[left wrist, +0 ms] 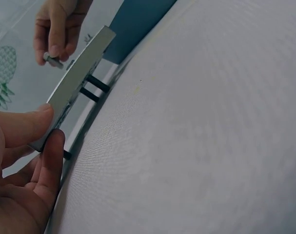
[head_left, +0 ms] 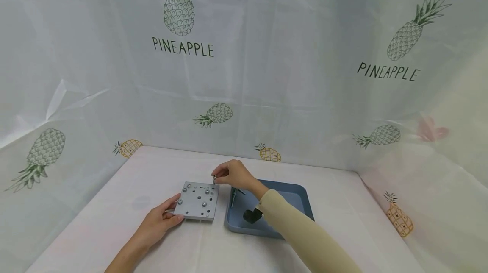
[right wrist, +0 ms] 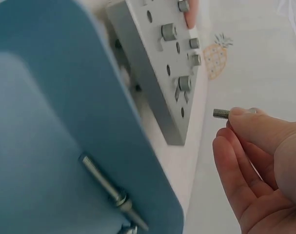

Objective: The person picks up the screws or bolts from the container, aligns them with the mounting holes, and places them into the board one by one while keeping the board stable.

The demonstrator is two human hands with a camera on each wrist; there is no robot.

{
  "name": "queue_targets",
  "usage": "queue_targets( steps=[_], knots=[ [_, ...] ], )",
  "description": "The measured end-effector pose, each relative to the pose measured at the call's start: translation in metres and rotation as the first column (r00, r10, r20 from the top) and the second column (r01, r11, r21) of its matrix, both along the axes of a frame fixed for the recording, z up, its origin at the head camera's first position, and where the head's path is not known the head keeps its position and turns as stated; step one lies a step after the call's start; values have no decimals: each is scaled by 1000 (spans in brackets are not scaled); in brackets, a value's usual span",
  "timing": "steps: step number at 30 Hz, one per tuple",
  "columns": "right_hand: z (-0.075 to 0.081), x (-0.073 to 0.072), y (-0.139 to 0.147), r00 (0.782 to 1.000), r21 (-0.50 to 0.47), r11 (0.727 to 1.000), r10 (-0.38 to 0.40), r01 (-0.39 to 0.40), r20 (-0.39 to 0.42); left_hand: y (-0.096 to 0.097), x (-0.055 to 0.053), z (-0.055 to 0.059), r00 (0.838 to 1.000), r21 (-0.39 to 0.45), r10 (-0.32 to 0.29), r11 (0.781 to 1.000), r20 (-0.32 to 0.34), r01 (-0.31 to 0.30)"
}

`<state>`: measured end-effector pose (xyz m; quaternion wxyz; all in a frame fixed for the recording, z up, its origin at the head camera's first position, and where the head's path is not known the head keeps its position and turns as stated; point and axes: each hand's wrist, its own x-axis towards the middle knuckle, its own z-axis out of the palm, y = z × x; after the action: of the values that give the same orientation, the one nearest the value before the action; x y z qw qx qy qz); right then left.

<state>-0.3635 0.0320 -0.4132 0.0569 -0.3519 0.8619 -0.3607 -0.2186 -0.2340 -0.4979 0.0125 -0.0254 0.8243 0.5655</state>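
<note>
A square silver metal plate [head_left: 194, 208] with several holes and socket-head screws [right wrist: 169, 32] standing in it is propped slightly above the table on dark pegs [left wrist: 98, 84]. My left hand [head_left: 157, 224] grips its near left corner, thumb on the upper side and fingers beneath. Over the plate's far right corner, my right hand [head_left: 235, 174] pinches a small bolt [right wrist: 221, 113] between thumb and fingers. The bolt's threaded end sticks out, apart from the plate in the right wrist view; the fingers partly hide its head.
A blue tray [head_left: 253, 232] stands right of the plate, beneath my right forearm. Inside it lie a long thin threaded rod [right wrist: 103, 176] and other metal parts, partly hidden. A black block [head_left: 251, 216] shows beside the right sleeve. A pineapple-print sheet [head_left: 297, 107] hangs behind the white table.
</note>
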Motion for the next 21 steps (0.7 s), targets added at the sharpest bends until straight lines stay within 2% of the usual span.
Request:
queue_targets(
  steps=[5, 14, 21],
  knots=[
    [-2, -3, -14, 1000, 6, 1000, -3, 3, 11, 1, -1, 1, 1000, 2, -2, 1000, -5, 2],
    [-9, -14, -29, 998, 24, 997, 70, -70, 5, 2, -1, 2, 1000, -6, 8, 1000, 10, -8],
    [-11, -15, -35, 994, 50, 993, 109, -109, 13, 1, 1, 2, 1000, -15, 6, 1000, 13, -6]
  ],
)
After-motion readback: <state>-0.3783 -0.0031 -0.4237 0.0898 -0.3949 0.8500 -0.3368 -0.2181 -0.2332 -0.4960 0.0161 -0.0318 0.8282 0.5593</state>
